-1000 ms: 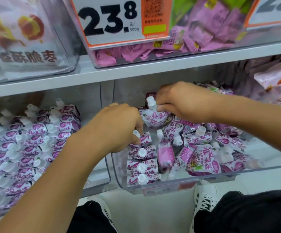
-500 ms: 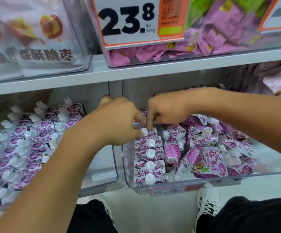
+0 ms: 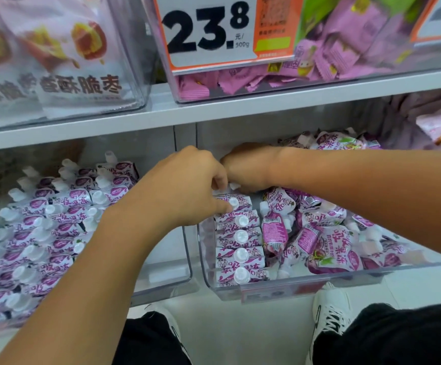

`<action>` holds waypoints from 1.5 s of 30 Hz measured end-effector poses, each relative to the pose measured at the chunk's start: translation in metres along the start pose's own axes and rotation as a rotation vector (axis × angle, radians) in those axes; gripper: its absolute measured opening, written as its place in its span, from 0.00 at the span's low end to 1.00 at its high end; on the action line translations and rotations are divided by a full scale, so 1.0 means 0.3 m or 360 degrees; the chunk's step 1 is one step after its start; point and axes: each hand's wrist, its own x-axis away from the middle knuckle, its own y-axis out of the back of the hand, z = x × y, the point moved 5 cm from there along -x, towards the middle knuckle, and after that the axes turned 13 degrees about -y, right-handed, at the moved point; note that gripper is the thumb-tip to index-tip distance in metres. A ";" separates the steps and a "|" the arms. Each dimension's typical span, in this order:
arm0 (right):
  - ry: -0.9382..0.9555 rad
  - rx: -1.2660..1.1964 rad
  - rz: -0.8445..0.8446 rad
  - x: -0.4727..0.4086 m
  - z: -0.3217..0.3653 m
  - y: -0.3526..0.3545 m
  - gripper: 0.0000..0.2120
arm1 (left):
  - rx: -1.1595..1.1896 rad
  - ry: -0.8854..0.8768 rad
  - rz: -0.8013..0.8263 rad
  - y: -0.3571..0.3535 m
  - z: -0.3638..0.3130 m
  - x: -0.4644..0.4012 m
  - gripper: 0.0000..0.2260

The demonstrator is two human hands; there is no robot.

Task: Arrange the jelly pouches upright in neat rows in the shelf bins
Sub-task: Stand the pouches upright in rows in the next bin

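Five upright pouches (image 3: 236, 239) stand; the left hand (image 3: 187, 188) pinches the rearmost cap. The right hand (image 3: 245, 167) seems to grip a hidden pouch behind it. Pushing it in could topple the row.

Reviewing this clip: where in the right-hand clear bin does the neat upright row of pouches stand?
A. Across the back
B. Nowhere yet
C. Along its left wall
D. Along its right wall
C: the upright row of pouches, caps up, runs front to back along the left wall of the right-hand bin; loose pouches fill the rest.
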 end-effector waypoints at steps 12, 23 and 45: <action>-0.0319 -0.0438 0.0096 -0.010 -0.119 0.053 0.05 | -0.0291 0.0001 0.0236 -0.010 -0.022 -0.054 0.17; -0.0212 -0.0454 0.0702 -0.031 -0.056 0.024 0.20 | -0.0253 0.0117 0.0118 -0.008 0.034 -0.109 0.15; -0.0704 -0.0391 -0.0431 0.129 -0.201 0.101 0.06 | -0.0306 0.0001 0.0783 -0.132 0.087 -0.206 0.26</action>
